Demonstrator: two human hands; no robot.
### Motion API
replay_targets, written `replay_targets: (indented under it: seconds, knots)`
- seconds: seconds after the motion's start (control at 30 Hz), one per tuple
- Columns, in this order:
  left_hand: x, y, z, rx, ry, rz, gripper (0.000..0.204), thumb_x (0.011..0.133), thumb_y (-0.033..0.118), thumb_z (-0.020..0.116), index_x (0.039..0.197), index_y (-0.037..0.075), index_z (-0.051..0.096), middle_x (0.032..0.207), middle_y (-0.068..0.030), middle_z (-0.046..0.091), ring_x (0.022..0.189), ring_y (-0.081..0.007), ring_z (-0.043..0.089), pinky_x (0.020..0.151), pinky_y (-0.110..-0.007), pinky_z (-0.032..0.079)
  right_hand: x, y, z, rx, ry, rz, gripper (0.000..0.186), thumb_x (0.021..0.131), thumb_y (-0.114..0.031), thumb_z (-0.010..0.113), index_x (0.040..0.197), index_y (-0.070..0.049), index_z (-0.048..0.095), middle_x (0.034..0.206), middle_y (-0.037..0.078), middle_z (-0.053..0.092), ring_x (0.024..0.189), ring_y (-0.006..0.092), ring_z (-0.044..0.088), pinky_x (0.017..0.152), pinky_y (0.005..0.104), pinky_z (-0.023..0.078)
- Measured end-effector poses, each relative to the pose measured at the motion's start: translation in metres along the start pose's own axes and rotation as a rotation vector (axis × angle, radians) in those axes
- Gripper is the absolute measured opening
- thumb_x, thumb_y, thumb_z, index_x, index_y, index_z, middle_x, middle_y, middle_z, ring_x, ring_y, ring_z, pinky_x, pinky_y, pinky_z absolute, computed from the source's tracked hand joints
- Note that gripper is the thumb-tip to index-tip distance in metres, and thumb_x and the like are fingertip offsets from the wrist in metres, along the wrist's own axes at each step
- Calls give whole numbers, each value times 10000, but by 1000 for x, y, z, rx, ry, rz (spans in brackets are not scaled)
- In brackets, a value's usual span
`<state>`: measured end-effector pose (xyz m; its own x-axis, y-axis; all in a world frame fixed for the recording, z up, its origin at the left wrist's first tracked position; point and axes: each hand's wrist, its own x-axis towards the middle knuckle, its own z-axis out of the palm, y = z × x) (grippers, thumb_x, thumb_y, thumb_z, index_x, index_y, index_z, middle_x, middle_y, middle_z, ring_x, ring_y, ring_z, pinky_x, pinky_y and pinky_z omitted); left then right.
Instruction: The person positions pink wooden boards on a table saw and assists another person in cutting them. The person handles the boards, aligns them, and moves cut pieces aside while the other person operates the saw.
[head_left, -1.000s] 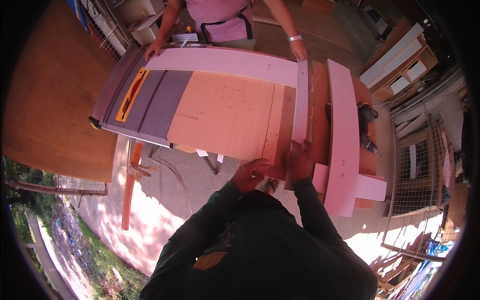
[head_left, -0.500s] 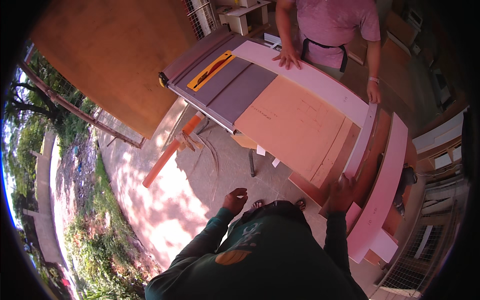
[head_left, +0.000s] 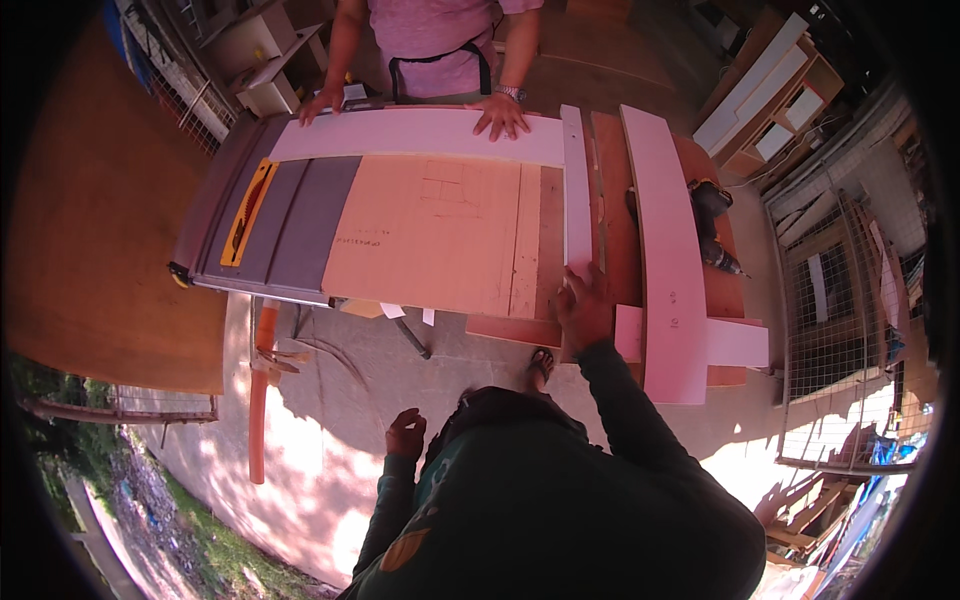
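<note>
My right hand (head_left: 584, 308) is closed at the near end of a narrow white strip (head_left: 577, 190), its fingertips on that end. The strip lies crosswise, touching or nearly touching the right end of a long white board (head_left: 420, 133). Beside my body hangs my left hand (head_left: 405, 434), its fingers curled and nothing visible in them. Across the table, another person's two hands (head_left: 501, 117) press on the white board. A brown plywood sheet (head_left: 430, 235) with pencil marks lies between us, on the grey saw table (head_left: 291, 220).
A red saw blade shows in the yellow insert (head_left: 249, 213) at left. On the right, a wide white board (head_left: 665, 230) lies by a cordless drill (head_left: 718, 230). An orange pipe (head_left: 259, 420) stretches below the saw table. Wire-mesh panels (head_left: 835, 330) stand far right.
My view has turned to the right. The other person's hand has left the strip's far end and now lies flat on the long white board. My right hand stays at the strip's near end.
</note>
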<state>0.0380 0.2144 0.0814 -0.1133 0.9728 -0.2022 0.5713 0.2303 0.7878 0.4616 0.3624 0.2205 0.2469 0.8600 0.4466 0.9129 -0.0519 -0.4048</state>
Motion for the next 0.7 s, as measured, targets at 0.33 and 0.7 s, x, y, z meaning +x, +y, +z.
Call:
replay_targets:
  seconds: [0.33, 0.7]
  knots:
    - [4, -9, -11, 55, -40, -25, 346, 929, 280, 749, 1187, 49, 751, 1085, -193, 787, 1045, -310, 769, 904, -418, 611, -7, -3, 1, 41, 6, 22, 456, 877, -188, 695, 1318, -75, 694, 1472, 272, 475, 1341, 445, 522, 1090, 512, 486]
    - [-3, -21, 10, 49, -99, -29, 413, 893, 261, 790, 1230, 38, 705, 1115, -192, 781, 1019, -328, 777, 858, -437, 639, -11, 9, 10, -27, -17, -23, 415, 855, -174, 720, 1260, -90, 748, 1461, 235, 526, 1285, 407, 590, 996, 480, 561]
